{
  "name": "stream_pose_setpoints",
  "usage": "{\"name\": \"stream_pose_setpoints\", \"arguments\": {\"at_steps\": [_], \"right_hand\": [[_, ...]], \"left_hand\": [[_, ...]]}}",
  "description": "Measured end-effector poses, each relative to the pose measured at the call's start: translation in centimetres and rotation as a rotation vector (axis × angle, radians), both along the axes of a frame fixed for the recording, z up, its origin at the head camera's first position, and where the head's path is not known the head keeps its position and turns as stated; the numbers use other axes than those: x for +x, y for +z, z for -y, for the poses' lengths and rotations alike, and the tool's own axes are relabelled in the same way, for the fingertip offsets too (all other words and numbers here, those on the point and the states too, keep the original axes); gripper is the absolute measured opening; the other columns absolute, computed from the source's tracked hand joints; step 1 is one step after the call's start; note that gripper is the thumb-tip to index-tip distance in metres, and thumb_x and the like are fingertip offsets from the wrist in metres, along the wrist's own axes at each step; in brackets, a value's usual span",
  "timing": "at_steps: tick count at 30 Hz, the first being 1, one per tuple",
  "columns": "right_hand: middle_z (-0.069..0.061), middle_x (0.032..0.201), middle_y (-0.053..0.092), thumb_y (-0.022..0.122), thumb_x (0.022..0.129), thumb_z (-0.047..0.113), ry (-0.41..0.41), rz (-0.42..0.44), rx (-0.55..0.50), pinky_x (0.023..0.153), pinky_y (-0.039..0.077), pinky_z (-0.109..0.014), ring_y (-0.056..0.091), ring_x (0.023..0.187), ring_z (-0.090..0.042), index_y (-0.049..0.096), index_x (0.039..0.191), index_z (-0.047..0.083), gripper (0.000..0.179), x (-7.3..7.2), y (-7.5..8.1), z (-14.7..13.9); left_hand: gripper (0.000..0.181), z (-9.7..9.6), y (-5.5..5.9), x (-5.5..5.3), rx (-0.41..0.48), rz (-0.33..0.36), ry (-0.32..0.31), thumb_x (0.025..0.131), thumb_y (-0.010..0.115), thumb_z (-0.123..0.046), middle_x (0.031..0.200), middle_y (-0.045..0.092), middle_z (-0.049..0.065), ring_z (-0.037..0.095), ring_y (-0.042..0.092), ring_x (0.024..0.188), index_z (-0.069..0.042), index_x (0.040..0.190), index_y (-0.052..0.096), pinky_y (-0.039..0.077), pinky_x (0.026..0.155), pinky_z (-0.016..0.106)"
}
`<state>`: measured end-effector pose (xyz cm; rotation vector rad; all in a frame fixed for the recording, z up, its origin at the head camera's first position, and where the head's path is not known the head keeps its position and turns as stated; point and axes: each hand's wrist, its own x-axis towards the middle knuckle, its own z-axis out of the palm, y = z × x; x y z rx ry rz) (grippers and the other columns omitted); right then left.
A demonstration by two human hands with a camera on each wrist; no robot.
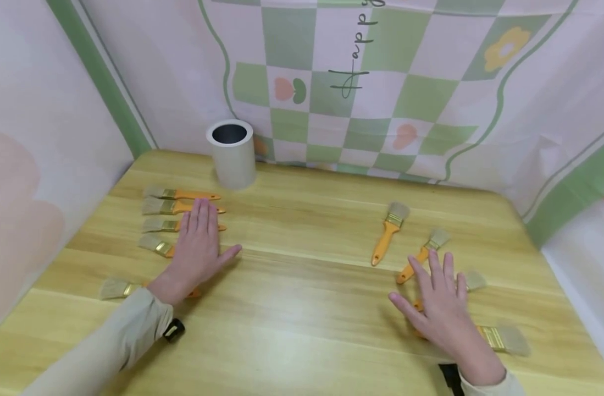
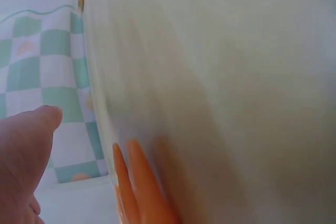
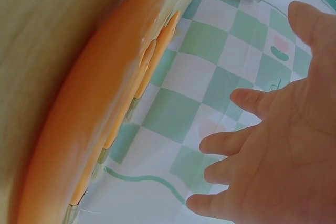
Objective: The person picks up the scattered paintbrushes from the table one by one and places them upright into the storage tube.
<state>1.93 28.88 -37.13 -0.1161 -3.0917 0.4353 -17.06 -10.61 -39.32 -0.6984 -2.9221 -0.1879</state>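
My left hand (image 1: 197, 248) is held palm down over several paintbrushes with orange handles, fingers straight and thumb out to the side. Four-sided it is not gripping any: one brush (image 1: 183, 194) lies just beyond its fingertips, and another brush (image 1: 116, 288) lies partly under the wrist. On the right, my right hand (image 1: 442, 316) hovers with fingers spread above more paintbrushes. A wide brush (image 1: 502, 338) is partly hidden beneath it, while another brush (image 1: 389, 231) lies uncovered farther off. The right wrist view shows the bare palm (image 3: 283, 161) with nothing in it.
A light grey cylindrical pot (image 1: 236, 165) with a dark inside stands at the back left of the wooden table (image 1: 302, 308). Behind the table hangs a green and white checked cloth (image 1: 326, 126). Cloth also encloses the left and right sides.
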Motion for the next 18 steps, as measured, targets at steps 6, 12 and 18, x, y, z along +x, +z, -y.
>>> {"name": "stream_pose_setpoints", "arguments": {"at_steps": [6,12,18], "right_hand": [[-0.029,0.158,-0.010,0.050,0.095,0.052,-0.004,-0.001,-0.003,0.108,-0.007,-0.074,-0.023,0.143,-0.046,0.017,0.152,0.003,0.082,0.0,0.1,0.0],[-0.029,0.158,-0.008,0.051,0.095,0.050,0.003,-0.022,-0.016,0.109,-0.005,-0.073,-0.017,0.144,-0.048,0.020,0.152,0.003,0.080,0.0,0.3,0.0],[-0.029,0.158,-0.008,0.050,0.095,0.051,-0.004,-0.015,-0.018,0.109,-0.005,-0.074,-0.017,0.144,-0.048,0.020,0.152,0.003,0.080,0.3,0.2,-0.1]], "left_hand": [[0.101,-0.8,0.2,-2.1,0.009,-0.051,0.010,0.089,0.055,-0.058,0.153,0.017,0.037,0.048,0.014,0.145,0.019,0.145,0.017,0.019,0.118,0.056],[0.093,-1.7,0.9,-4.6,0.136,-0.206,0.020,0.090,0.057,-0.051,0.147,0.027,0.041,0.051,0.024,0.141,0.021,0.140,0.025,0.023,0.116,0.058],[0.093,-2.9,1.1,-6.8,0.120,-0.214,0.078,0.093,0.049,-0.053,0.145,0.028,0.043,0.053,0.028,0.138,0.024,0.139,0.025,0.025,0.115,0.057]]}}
